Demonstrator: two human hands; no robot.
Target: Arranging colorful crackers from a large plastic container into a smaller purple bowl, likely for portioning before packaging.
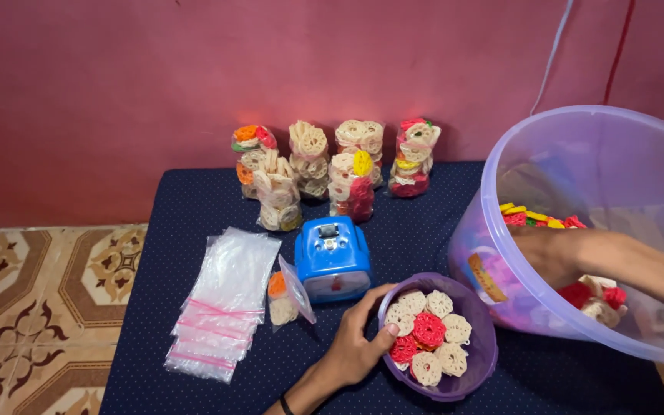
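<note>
My left hand (355, 338) grips the near-left rim of a small purple bowl (479, 367) that holds several round white and red crackers (428, 330). My right hand (547, 253) reaches inside a large translucent purple tub (578, 154) tilted on its side at the right, among loose coloured crackers (536, 219); whether its fingers close on any is hidden by the tub wall. Just left of the bowl stands a small blue sealing device (333, 257).
Several filled cracker bags (332, 169) stand at the back of the dark blue dotted mat (194, 207). A stack of empty clear bags (220, 303) lies at the left, with a partly filled bag (286, 296) beside it. Patterned floor tiles (40, 307) lie left; a red wall behind.
</note>
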